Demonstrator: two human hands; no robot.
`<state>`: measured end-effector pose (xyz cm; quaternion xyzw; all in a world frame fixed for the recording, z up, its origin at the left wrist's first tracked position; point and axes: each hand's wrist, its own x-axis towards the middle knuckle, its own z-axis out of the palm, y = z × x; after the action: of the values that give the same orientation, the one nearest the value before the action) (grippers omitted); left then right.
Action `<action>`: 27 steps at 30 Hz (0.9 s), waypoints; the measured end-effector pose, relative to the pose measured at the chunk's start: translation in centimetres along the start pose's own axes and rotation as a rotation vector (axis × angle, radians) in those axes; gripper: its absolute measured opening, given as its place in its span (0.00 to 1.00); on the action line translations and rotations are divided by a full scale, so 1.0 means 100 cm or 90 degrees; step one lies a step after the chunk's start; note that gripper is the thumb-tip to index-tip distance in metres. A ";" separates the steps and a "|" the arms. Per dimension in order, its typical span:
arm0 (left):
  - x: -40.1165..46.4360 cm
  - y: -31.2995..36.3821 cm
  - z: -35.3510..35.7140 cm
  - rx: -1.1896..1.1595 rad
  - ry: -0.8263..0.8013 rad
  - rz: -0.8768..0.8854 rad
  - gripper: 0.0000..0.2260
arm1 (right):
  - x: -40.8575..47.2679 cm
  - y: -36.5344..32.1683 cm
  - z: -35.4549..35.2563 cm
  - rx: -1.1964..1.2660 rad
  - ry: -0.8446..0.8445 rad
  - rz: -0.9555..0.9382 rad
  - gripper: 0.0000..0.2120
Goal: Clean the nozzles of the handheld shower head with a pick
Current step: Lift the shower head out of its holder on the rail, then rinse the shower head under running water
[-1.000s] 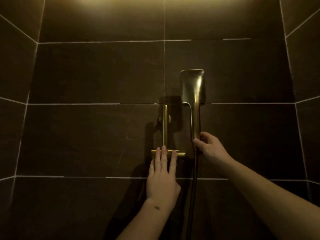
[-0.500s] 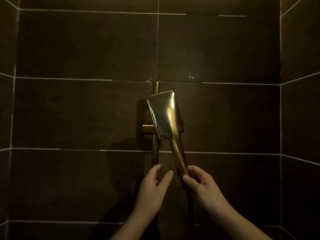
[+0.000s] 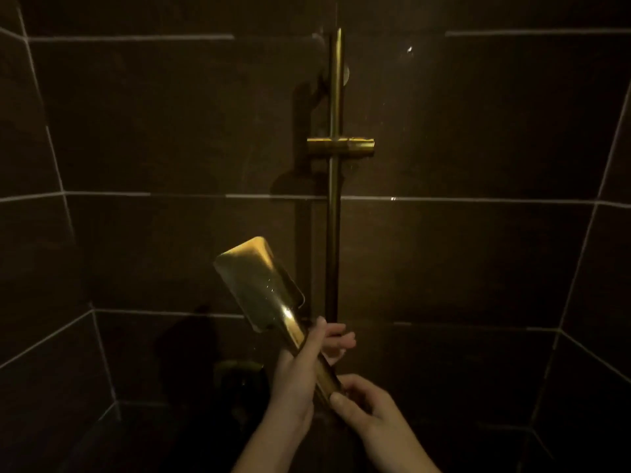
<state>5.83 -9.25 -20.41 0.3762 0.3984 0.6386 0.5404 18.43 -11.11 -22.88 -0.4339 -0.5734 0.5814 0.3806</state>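
Observation:
The gold handheld shower head (image 3: 259, 285) is off its holder and tilted up to the left, its flat rectangular back facing me. The nozzle side is turned away and hidden. My left hand (image 3: 300, 370) wraps around the upper part of the handle. At the handle's lower end, my right hand (image 3: 362, 404) grips with its fingertips. No pick is visible in either hand.
A gold vertical slide rail (image 3: 334, 186) runs up the dark tiled wall, with its empty holder bracket (image 3: 340, 146) above the hands. A dark round fitting (image 3: 239, 373) shows low on the wall, left of my left hand. Tiled walls close in on both sides.
The shower head has come down and tilted further left, away from the rail. My left hand, open half a second ago, now holds the handle. The view has tilted downward.

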 end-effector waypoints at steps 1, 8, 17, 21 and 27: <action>-0.003 -0.004 -0.006 0.004 -0.005 -0.017 0.19 | -0.003 0.010 0.004 0.036 -0.025 0.016 0.09; -0.020 -0.034 -0.036 0.050 -0.098 -0.128 0.18 | -0.014 0.064 0.030 0.106 -0.118 0.108 0.23; -0.030 -0.057 -0.051 -0.156 -0.247 -0.227 0.16 | -0.044 0.087 0.039 0.131 -0.181 0.065 0.03; -0.044 -0.063 -0.046 -0.121 -0.351 -0.239 0.14 | -0.057 0.093 0.040 0.064 -0.131 0.062 0.03; -0.056 -0.068 -0.041 -0.165 -0.387 -0.205 0.13 | -0.069 0.099 0.045 0.048 -0.078 0.106 0.07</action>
<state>5.48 -14.57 -28.52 0.4095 0.1896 0.4496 0.7708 17.06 -19.60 -32.43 -0.4292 -0.5352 0.6575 0.3114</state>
